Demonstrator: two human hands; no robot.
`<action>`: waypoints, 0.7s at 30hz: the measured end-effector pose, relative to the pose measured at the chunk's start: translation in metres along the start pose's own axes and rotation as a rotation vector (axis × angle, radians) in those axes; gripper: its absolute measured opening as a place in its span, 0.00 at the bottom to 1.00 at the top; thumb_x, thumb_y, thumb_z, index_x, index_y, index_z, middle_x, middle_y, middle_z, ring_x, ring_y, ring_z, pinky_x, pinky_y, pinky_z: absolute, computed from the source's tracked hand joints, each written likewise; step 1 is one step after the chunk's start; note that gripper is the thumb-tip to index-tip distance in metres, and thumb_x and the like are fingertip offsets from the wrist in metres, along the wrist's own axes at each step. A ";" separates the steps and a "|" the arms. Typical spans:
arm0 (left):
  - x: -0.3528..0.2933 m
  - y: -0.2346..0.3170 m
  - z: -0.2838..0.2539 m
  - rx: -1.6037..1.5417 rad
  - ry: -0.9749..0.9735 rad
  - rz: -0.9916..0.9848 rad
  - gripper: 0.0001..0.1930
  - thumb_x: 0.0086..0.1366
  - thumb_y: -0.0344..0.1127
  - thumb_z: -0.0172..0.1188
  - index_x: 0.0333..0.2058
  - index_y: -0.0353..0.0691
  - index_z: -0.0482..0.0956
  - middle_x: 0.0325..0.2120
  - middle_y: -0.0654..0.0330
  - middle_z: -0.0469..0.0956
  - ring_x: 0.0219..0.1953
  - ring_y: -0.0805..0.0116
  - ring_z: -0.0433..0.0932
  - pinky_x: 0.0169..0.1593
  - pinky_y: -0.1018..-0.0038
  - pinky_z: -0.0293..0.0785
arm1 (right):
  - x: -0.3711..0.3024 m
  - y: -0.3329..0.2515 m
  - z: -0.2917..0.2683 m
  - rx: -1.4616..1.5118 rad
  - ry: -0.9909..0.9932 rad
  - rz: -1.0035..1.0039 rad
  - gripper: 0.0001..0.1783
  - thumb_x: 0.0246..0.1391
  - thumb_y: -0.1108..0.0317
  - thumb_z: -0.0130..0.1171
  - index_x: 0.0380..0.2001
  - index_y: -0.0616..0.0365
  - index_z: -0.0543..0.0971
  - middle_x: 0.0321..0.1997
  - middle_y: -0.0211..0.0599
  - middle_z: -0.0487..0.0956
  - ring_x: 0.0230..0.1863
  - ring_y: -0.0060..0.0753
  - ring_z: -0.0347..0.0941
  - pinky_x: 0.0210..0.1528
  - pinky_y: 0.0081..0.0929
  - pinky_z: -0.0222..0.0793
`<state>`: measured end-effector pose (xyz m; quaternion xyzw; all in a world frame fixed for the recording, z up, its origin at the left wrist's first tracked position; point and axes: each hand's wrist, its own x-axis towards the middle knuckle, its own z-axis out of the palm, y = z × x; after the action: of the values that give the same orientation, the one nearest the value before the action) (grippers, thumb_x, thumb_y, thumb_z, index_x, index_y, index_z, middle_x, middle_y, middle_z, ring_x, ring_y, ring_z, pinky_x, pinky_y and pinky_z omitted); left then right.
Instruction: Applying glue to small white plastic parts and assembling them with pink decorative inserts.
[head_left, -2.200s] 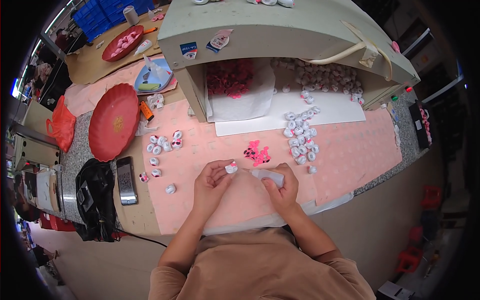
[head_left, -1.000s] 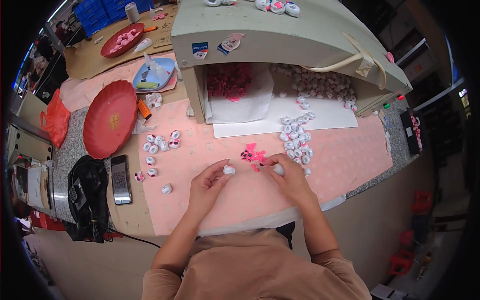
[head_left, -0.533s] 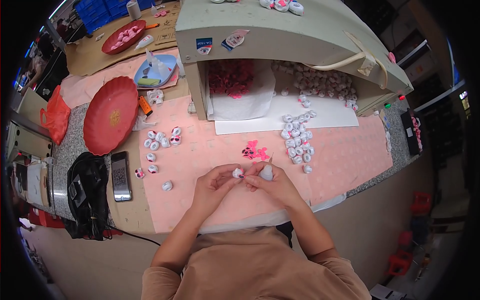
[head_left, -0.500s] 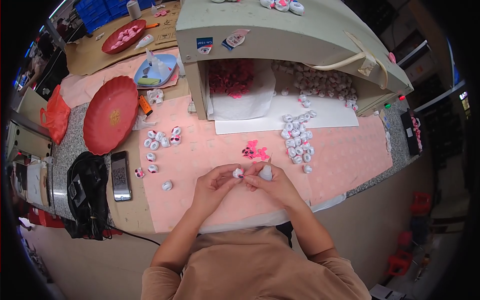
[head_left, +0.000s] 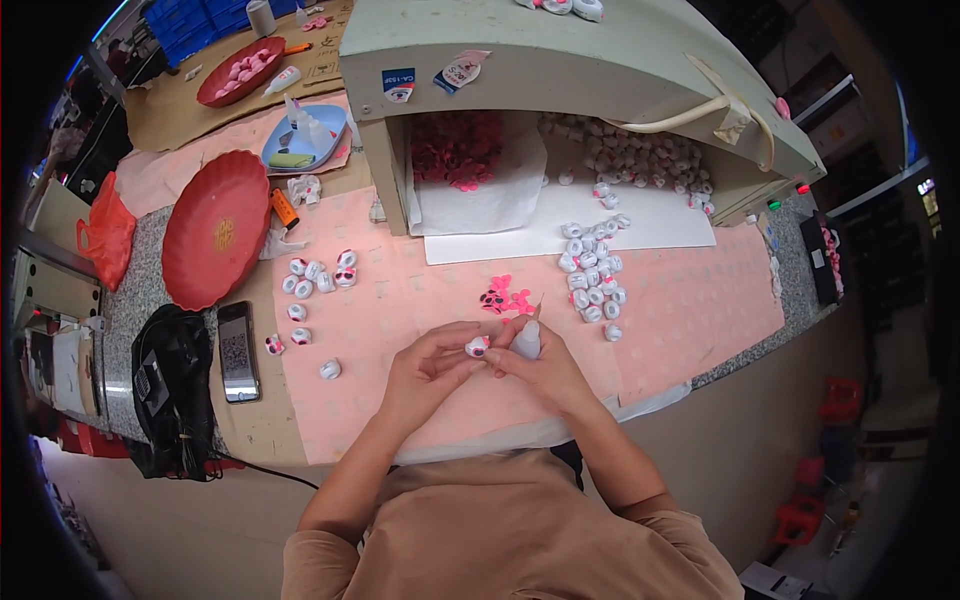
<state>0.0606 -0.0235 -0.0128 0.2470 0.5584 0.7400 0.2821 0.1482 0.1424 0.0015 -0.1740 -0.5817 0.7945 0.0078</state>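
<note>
Above the pink cloth, my left hand (head_left: 428, 368) pinches a small round white piece (head_left: 475, 347) that carries a pink and dark patch. My right hand (head_left: 548, 376) is close against it, its fingertips at the piece's right side. Tucked in that same hand is a small white squeeze bottle (head_left: 527, 343) with a thin tip pointing away from me. Just beyond my hands lies a loose pile of flat pink and black cut-outs (head_left: 503, 294). White round pieces (head_left: 594, 272) stand in a cluster to the right, and several patched ones (head_left: 313, 275) sit to the left.
A pale green metal housing (head_left: 560, 70) arches over more white pieces and a heap of pink cut-outs (head_left: 455, 150). On the left are a red scalloped dish (head_left: 190, 255), a phone (head_left: 238, 350), a black bag (head_left: 170, 385) and a blue tray (head_left: 330, 122) with bottles.
The white piece has turned in my fingers, so more of its pink patch faces me. The bottle has tilted and shows more of its length. The whole view has shifted slightly.
</note>
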 end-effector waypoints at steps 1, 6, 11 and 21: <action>0.001 0.000 -0.001 -0.060 0.001 0.053 0.15 0.61 0.19 0.56 0.48 0.32 0.74 0.47 0.57 0.75 0.48 0.70 0.76 0.54 0.75 0.74 | 0.000 0.001 0.001 -0.004 -0.002 -0.029 0.09 0.52 0.74 0.63 0.33 0.58 0.72 0.32 0.30 0.75 0.33 0.18 0.71 0.36 0.18 0.68; 0.000 0.002 -0.003 -0.176 0.012 -0.168 0.13 0.62 0.21 0.57 0.46 0.32 0.74 0.45 0.58 0.76 0.48 0.73 0.75 0.52 0.78 0.73 | -0.001 -0.003 0.008 -0.148 0.028 -0.205 0.11 0.51 0.75 0.64 0.36 0.58 0.73 0.38 0.31 0.75 0.40 0.18 0.70 0.41 0.19 0.68; 0.000 -0.003 -0.005 -0.170 0.025 -0.190 0.12 0.63 0.23 0.57 0.46 0.31 0.74 0.44 0.59 0.77 0.48 0.74 0.75 0.51 0.79 0.72 | 0.002 0.004 0.006 -0.105 0.003 -0.163 0.12 0.49 0.76 0.65 0.37 0.59 0.75 0.40 0.31 0.76 0.42 0.19 0.71 0.44 0.19 0.69; 0.003 0.008 -0.017 0.117 0.116 -0.082 0.13 0.61 0.22 0.58 0.45 0.34 0.76 0.42 0.58 0.77 0.47 0.71 0.75 0.51 0.76 0.72 | 0.000 0.004 -0.005 0.014 -0.033 -0.082 0.10 0.55 0.77 0.58 0.41 0.62 0.75 0.40 0.33 0.77 0.38 0.21 0.73 0.41 0.23 0.72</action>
<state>0.0456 -0.0349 -0.0097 0.1967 0.6259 0.7068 0.2646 0.1500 0.1461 -0.0033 -0.1366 -0.5830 0.8003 0.0319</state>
